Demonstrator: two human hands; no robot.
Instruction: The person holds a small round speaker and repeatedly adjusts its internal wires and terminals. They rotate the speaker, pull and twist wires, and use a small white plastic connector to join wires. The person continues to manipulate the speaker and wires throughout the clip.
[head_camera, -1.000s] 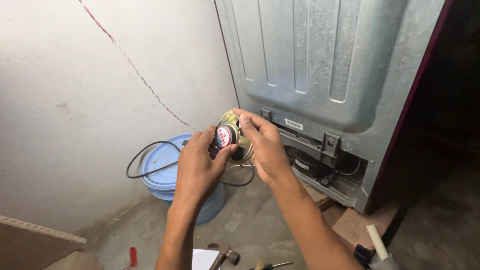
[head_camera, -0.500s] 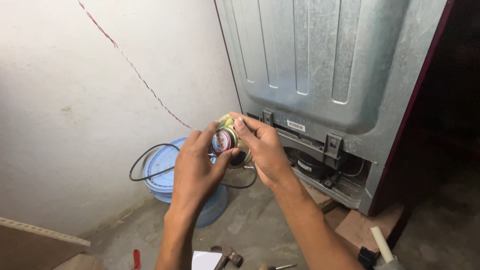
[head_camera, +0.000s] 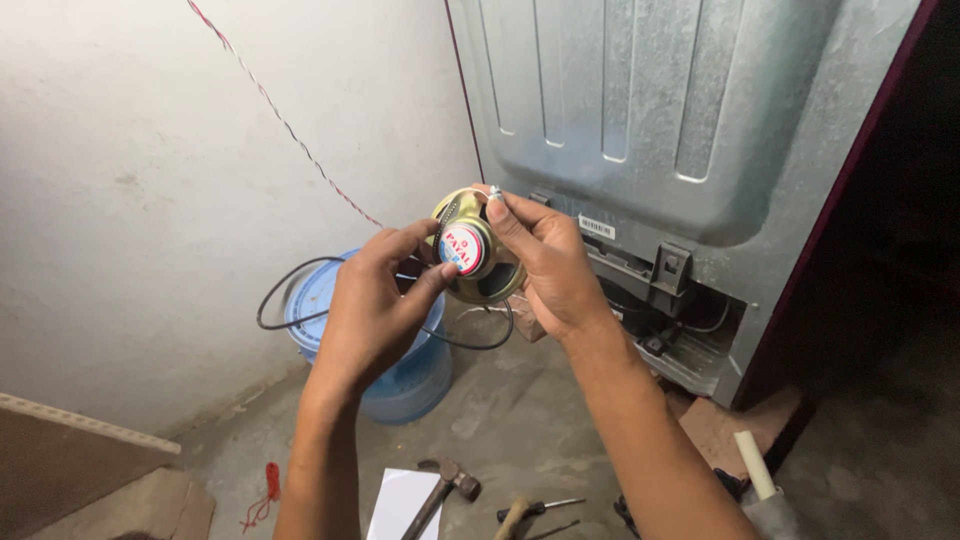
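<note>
I hold a small round loudspeaker (head_camera: 476, 258) with a brass-coloured frame and a magnet with a red, white and blue label, its back facing me. My left hand (head_camera: 378, 300) grips its left edge, thumb near the magnet. My right hand (head_camera: 545, 258) holds the right and top rim, fingers pinching a thin white wire at the top. A black cable (head_camera: 300, 285) loops from behind my hands over a blue bucket (head_camera: 400, 375).
The grey metal back of a refrigerator (head_camera: 660, 110) stands right behind the speaker, its lower compartment open. On the concrete floor lie a hammer (head_camera: 440, 490), a white sheet (head_camera: 400, 505) and a screwdriver (head_camera: 540, 508). A red-white twisted wire (head_camera: 280, 115) runs down the white wall.
Both hands and the speaker stay close together in front of the refrigerator; the view has shifted slightly and my right fingers now pinch at the top rim.
</note>
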